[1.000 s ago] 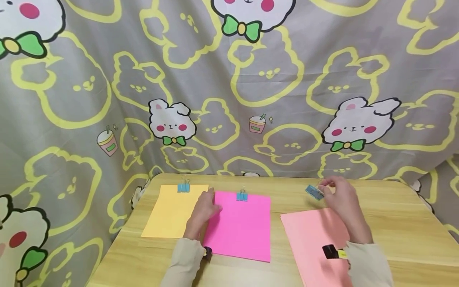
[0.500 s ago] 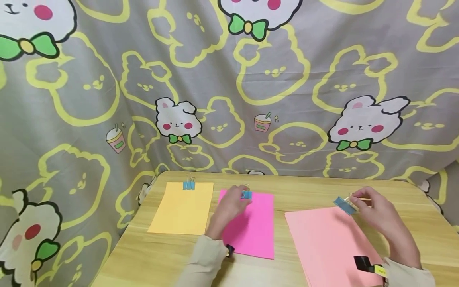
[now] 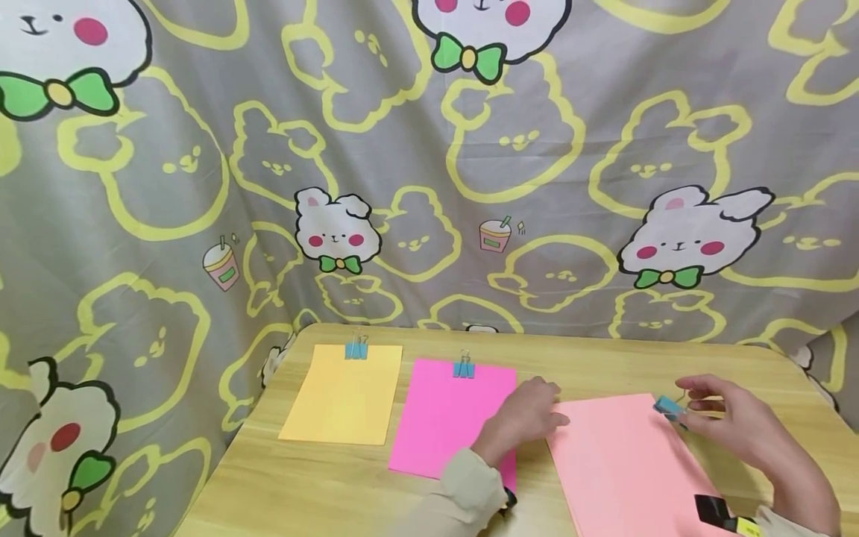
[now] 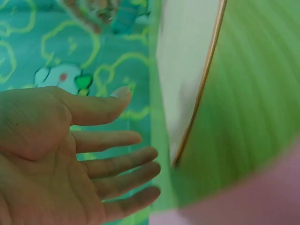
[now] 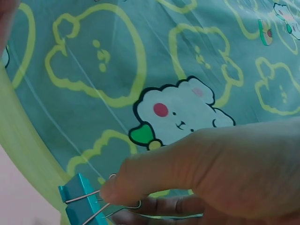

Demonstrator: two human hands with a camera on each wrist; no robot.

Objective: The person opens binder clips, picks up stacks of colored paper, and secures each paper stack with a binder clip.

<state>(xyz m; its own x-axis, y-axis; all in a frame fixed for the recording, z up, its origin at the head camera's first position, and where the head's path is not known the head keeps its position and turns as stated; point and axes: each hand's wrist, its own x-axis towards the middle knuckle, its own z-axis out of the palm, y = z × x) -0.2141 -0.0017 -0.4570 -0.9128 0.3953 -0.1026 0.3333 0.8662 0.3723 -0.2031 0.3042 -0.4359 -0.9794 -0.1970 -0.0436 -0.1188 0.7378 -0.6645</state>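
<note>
My right hand pinches a blue binder clip by its wire handles, beside the top right corner of a salmon-pink paper stack. Close up in the right wrist view, thumb and fingers press the handles of the clip; whether its mouth is parted is unclear. My left hand hovers around the stack's top left corner, partly over the magenta paper. In the left wrist view its fingers are extended, apart from the stack's edge, and hold nothing.
Yellow paper lies at the left, with a blue binder clip on its top edge. Another blue clip grips the magenta paper's top edge. A patterned curtain hangs behind the wooden table.
My left hand has moved right, from between the yellow and magenta papers to the salmon-pink stack. My right hand has carried the binder clip right and down to the stack's top right corner.
</note>
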